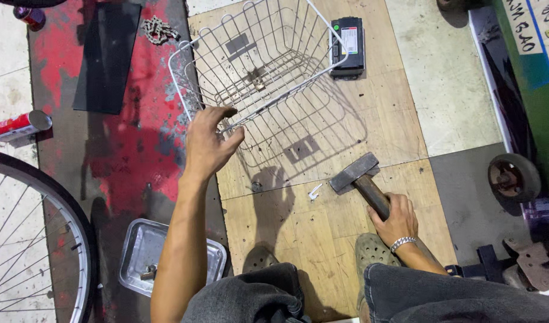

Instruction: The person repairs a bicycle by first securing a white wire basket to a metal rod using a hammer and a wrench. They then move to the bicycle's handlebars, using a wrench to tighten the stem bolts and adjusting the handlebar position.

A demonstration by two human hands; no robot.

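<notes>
Beside the wire basket [262, 60], left hand [208, 143] spreads; right hand [397, 218] grips hammer [361, 178].

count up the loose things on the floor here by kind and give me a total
wire basket: 1
hammer: 1
spray cans: 2
metal tray: 1
black battery pack: 1
chain: 1
black mat: 1
total: 8

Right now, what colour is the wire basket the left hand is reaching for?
White, with some rusty, worn spots; the wire basket shows clearly in the head view, beyond the left hand.
</notes>
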